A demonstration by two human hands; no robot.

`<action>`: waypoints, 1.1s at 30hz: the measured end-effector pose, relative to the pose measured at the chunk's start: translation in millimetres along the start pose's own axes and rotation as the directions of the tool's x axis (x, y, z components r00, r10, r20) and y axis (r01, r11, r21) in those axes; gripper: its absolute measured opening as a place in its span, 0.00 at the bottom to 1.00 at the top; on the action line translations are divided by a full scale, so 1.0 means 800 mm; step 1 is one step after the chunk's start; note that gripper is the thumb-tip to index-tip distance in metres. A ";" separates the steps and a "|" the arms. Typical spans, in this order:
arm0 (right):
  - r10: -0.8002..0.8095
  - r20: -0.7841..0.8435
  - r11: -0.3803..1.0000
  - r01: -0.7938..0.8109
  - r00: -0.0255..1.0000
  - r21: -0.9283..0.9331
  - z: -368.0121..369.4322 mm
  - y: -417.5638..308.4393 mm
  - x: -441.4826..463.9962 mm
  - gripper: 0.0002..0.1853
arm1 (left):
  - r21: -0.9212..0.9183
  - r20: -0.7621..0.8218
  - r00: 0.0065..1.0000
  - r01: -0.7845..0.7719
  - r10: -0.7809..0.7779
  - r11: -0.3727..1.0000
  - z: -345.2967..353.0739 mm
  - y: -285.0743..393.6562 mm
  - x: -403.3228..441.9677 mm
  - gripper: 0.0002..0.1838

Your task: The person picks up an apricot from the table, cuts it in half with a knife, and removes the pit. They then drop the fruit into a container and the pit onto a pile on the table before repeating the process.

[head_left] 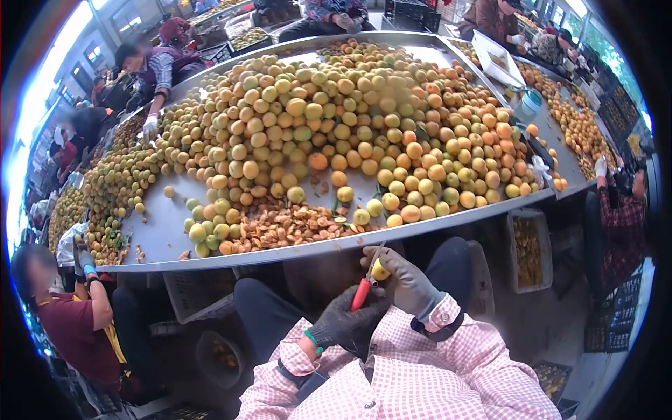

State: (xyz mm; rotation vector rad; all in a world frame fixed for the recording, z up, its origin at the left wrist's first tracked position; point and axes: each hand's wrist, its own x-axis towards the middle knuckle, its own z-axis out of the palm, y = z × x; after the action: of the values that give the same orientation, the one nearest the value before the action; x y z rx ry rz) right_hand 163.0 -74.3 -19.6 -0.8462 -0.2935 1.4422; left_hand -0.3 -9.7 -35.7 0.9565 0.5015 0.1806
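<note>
My left hand (346, 316), in a dark glove with a green band at the wrist, is closed around a red-handled cutting tool (361, 294). Its thin metal blade points up beside the fruit; whether it is shears or a knife I cannot tell. My right hand (413, 281), in a grey glove, pinches a yellow apricot (380, 270) against the blade. Both hands are over my lap, just below the table's near edge. Beyond them on the metal table (164, 231) lie a pile of brown apricot pits (294, 225) and a big heap of apricots (315, 119).
The table's raised metal rim (308, 250) runs in front of my knees. Below it stand a white crate (530, 248) of fruit pieces and a bucket (219, 358). Co-workers sit around, one in a maroon shirt (77, 336) at left. A teal container (530, 103) stands at right.
</note>
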 end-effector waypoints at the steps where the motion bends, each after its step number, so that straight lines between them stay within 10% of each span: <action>1: -0.006 0.037 0.995 0.003 0.999 0.099 0.005 -0.006 -0.009 0.20 | -0.002 0.006 1.000 0.012 -0.012 1.000 -0.004 -0.006 0.000 0.18; 7: 0.028 0.016 0.991 -0.026 0.999 -0.128 -0.015 0.016 -0.058 0.25 | 0.754 -0.068 0.945 -0.162 0.321 0.636 0.010 0.016 -0.007 0.14; 13: -0.018 0.013 0.999 0.018 1.000 -0.041 0.027 0.024 -0.078 0.22 | 0.988 0.095 0.845 -0.146 0.527 0.056 0.017 0.022 -0.014 0.18; 16: 0.066 0.012 0.988 -0.068 0.998 0.135 0.018 0.032 -0.079 0.22 | 0.997 0.064 0.881 -0.080 0.470 0.014 0.017 0.016 -0.017 0.19; 20: 0.155 -0.051 0.986 -0.151 0.987 0.073 0.005 0.042 -0.077 0.19 | 0.993 0.073 0.917 -0.104 0.392 0.058 0.011 0.016 -0.025 0.20; 23: -0.071 -0.010 0.979 0.068 0.997 -0.193 0.015 0.037 -0.074 0.17 | 0.906 0.096 0.914 -0.244 0.395 0.345 0.017 0.024 -0.028 0.20; 26: -0.114 -0.003 0.970 0.111 0.993 -0.217 0.005 0.030 -0.068 0.19 | 0.541 -0.054 0.994 -0.047 0.091 0.840 0.015 0.034 -0.023 0.21; 29: -0.028 0.024 0.998 0.027 0.999 0.063 -0.006 0.014 -0.066 0.26 | 0.362 -0.104 0.995 0.028 0.010 0.932 0.018 0.053 -0.023 0.20; 33: -0.273 0.132 0.909 0.300 0.953 -0.288 -0.006 0.021 -0.059 0.26 | 0.540 -0.009 0.979 -0.166 0.203 0.825 0.019 0.034 -0.026 0.19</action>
State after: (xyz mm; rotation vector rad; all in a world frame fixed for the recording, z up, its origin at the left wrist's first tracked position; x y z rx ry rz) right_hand 146.4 -121.6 -19.2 -0.9443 -0.6953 1.1740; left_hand -9.4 -13.1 0.2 1.5606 0.5314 0.2549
